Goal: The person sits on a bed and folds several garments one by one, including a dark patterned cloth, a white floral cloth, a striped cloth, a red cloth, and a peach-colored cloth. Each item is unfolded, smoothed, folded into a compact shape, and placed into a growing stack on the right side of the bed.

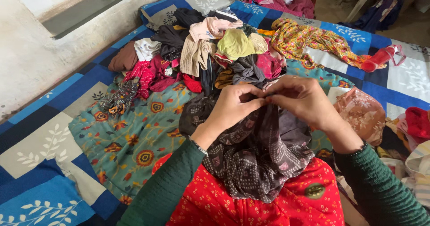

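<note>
My left hand (235, 106) and my right hand (301, 100) meet in the middle of the view, both pinching the top edge of a dark brown patterned cloth (260, 159). The cloth hangs down from my fingers and drapes over my lap, which is covered in red fabric with small yellow dots (251, 203). Both arms wear dark green sleeves. Just beyond my hands rises a heap of mixed clothes (210, 47), with a lime-green piece (236, 43) on top.
A teal floral cloth (134, 132) is spread on a blue, grey and white patchwork bedcover (40, 150). A yellow floral garment (309, 40) and a red sandal (380, 58) lie at the far right. More clothes pile at my right (412, 132). A wall runs along the left.
</note>
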